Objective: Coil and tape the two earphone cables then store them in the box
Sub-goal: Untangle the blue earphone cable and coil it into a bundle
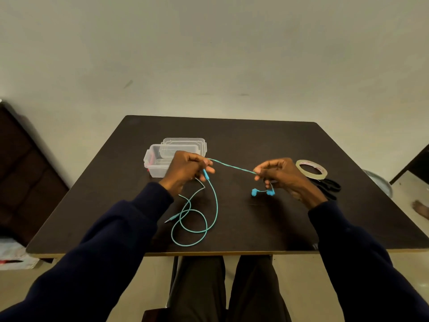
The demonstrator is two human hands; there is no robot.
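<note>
A teal earphone cable [214, 205] runs taut between my two hands above the dark table [255, 140]. My left hand [185, 170] pinches it near the blue inline remote [205, 175]. My right hand [278, 174] pinches the other end, and the two blue earbuds [263, 192] dangle below it. The rest of the cable loops on the table toward me, ending in the jack plug [169, 220]. A thin grey wire [199, 184] lies under my left hand. The clear plastic box [157, 162] stands open behind my left hand, its lid [184, 142] just beyond it.
A roll of clear tape [312, 168] lies to the right of my right hand, with black scissors [329, 185] beside it. A dark chair [25, 173] stands at the left, and a person's bare foot [421, 209] shows at the far right.
</note>
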